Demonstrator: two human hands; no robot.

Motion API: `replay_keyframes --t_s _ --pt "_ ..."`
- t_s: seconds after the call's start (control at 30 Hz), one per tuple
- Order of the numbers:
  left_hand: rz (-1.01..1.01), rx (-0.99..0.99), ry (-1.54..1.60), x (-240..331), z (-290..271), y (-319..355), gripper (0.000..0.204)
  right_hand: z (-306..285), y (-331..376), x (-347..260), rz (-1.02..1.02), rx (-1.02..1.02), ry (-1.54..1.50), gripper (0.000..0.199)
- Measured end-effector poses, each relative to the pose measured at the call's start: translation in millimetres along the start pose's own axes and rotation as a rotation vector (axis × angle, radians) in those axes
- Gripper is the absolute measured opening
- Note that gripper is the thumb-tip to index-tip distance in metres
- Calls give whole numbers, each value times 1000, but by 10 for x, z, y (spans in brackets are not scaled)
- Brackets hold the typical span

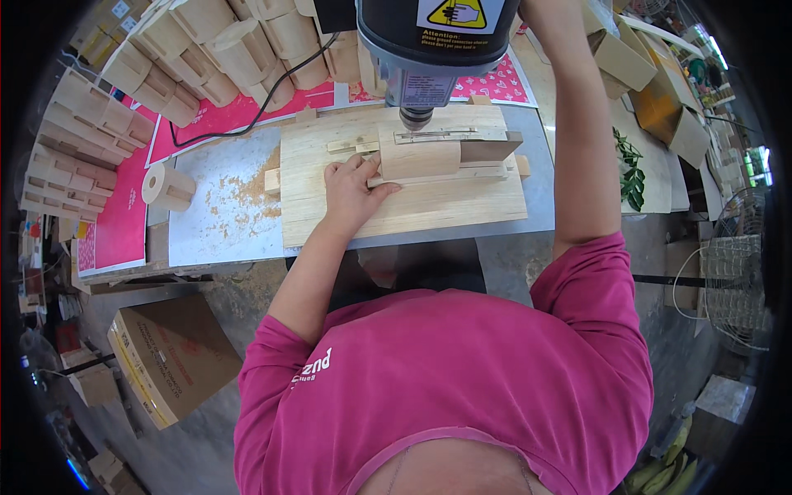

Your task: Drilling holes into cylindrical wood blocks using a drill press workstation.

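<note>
L hand (pixel 353 190), thumb apart from fingers, was at L end of wood cylinder (pixel 422 162) on jig board (pixel 330 223) under drill (pixel 437 49); gripping or bracing, couldn't tell. R hand (pixel 535 10) mostly cut off, grip unclear. Cyl. prob. light, stiff; best held at L end, away f/ bit.

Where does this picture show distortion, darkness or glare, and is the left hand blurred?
Head view, left: wooden cylinders seem to lean along the curved rim; head view, corners: black; head view, upper right: bright patches; head view, centre: left hand looks reasonably sharp.
</note>
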State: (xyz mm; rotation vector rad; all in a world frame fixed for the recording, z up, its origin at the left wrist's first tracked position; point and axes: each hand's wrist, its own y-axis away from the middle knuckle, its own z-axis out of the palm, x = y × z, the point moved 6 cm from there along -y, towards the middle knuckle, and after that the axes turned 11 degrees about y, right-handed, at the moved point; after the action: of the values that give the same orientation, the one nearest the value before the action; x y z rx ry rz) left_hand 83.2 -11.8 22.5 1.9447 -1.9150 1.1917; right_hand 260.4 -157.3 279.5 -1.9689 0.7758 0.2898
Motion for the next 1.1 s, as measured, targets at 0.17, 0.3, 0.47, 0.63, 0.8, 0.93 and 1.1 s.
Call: replay_keyframes --t_s 0.17,0.3,0.47,0.63,0.8,0.93,1.1 --pt "-80 5 116 27 7 -66 52 -149 237 206 -12 -3 -34 29" --pt "-318 -21 540 -141 74 -65 39 138 1013 619 249 -274 -420 26" --pt "-363 -24 579 -100 35 -56 45 443 1736 798 53 -702 407 32" --pt "-388 -10 702 56 -287 431 50 287 2129 319 -231 -722 387 33" --pt "-282 37 444 509 -987 818 75 64 2334 -286 -291 -774 137 32" --pt "19 -231 145 1180 -1053 680 81 168 2443 -575 -378 -853 97 30" --pt "-147 -616 119 1152 -583 849 78 203 2521 -905 -476 -901 57 29"
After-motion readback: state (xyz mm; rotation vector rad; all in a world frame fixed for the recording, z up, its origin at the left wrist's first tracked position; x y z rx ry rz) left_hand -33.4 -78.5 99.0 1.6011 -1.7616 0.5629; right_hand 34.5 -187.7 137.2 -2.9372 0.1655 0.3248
